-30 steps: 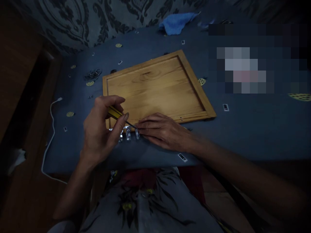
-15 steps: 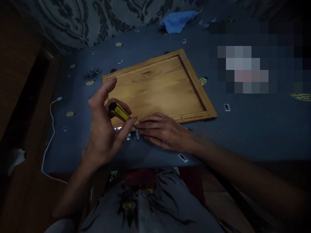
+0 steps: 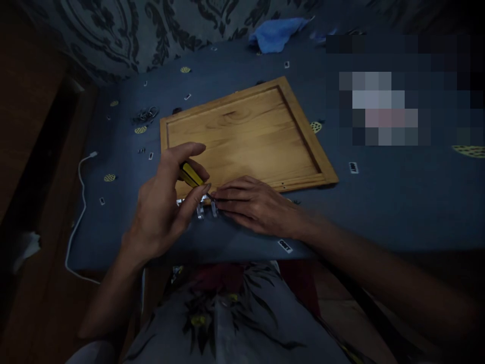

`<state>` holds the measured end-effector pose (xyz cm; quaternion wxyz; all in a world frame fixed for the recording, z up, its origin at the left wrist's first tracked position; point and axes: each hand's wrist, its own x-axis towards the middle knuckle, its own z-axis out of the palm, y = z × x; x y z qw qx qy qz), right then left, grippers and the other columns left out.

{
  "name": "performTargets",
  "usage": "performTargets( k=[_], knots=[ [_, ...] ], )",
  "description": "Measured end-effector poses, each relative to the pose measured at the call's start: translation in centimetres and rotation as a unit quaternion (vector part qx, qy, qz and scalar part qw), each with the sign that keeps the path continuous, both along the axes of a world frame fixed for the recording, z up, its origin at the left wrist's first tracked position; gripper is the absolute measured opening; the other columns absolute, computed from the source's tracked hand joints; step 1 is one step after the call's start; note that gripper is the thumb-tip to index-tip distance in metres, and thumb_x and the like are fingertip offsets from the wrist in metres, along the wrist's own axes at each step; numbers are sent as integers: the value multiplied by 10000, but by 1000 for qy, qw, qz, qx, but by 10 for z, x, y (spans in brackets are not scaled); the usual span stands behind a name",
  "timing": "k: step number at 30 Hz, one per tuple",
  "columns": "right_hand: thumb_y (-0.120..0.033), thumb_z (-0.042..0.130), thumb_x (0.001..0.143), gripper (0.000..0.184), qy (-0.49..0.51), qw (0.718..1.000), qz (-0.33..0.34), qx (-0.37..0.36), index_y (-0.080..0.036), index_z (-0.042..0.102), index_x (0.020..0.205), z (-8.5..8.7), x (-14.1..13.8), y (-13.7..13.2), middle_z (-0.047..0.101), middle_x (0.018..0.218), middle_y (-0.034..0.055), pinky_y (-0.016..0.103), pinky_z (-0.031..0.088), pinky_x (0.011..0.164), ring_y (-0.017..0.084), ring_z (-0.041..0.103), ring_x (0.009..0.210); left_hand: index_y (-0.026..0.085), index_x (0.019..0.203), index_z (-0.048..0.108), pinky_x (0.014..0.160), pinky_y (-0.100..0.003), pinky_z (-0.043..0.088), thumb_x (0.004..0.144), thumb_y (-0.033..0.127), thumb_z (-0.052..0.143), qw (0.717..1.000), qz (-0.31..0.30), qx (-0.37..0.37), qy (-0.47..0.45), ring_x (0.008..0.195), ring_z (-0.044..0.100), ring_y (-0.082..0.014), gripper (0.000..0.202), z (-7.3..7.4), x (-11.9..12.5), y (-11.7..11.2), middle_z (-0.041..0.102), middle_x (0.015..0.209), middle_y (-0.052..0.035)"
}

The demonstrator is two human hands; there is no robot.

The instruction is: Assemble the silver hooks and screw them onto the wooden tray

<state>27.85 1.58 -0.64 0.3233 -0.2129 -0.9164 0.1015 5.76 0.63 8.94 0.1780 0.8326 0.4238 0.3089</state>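
A framed wooden panel (image 3: 235, 136) lies flat on the blue cloth. At its near edge is a shiny metal hinge (image 3: 200, 210), partly covered by my fingers. My left hand (image 3: 166, 197) is closed around the handle of a yellow and black screwdriver (image 3: 192, 174), which slants down to the right toward the hinge. My right hand (image 3: 253, 205) rests at the panel's near edge, its fingertips pressed together around the screwdriver's tip and the hinge. Whatever lies under those fingertips is hidden.
A white cable (image 3: 81, 202) runs along the left edge of the cloth-covered surface (image 3: 397, 212). Dark tangled wires (image 3: 147, 115) lie left of the panel. At the back sits a blue cloth (image 3: 278, 34). A pixelated patch hides the upper right.
My left hand has turned around the screwdriver handle, its index finger now curled lower and over the handle's top. My right hand and the panel have stayed in place.
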Motion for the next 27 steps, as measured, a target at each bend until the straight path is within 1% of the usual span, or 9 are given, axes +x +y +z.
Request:
performTargets(
  k=[5,9,16,19,22,24,27],
  knots=[
    [-224,508,1036,289,-7,1000,1,-11,-154,755,1168,-1,1,1,754,1283,96,440,540,1028,242,654,1231,289,1436,398,923,-371,573,1000,189,612,1000,-23,-11,17,1009,673,-182,496,1,-2,4,656,1119,-16],
    [-228,511,1032,282,-8,1000,6,-10,-170,754,1163,-3,2,1,749,1294,89,444,544,1022,245,648,1240,286,1435,392,864,-354,577,986,180,628,999,-29,8,22,953,672,-176,518,1,-4,6,658,1090,-16],
    [-212,521,1021,267,7,1000,7,22,-150,771,1095,-3,0,2,758,1264,102,445,566,993,264,659,1213,288,1429,410,835,-348,585,983,156,622,998,-65,8,-4,953,667,-178,511,-1,-5,8,634,1095,-32],
    [-209,529,1018,263,8,1000,9,27,-146,770,1100,-2,0,2,759,1262,105,444,568,991,266,661,1205,301,1433,409,831,-342,591,983,169,625,998,-57,19,2,963,668,-181,517,-2,-6,7,632,1115,-35],
    [-223,511,1029,278,-2,1000,8,15,-168,767,1121,-3,0,2,755,1273,96,449,561,1003,256,650,1224,299,1433,409,813,-348,594,983,179,619,998,-47,44,9,973,665,-183,510,-3,-6,6,615,1144,-37],
    [-233,511,1032,279,-4,1000,7,8,-178,767,1128,-3,0,1,755,1273,94,448,559,1003,250,646,1228,295,1430,416,800,-354,596,977,205,638,997,-46,61,8,967,658,-186,512,-4,-6,6,604,1149,-43],
    [-239,514,1033,278,-3,1000,7,8,-176,766,1130,-4,0,1,755,1270,96,449,557,1004,249,646,1230,297,1434,420,806,-355,597,959,263,691,995,-41,87,8,1010,651,-201,548,-9,-5,6,599,1202,-56]
  ],
)
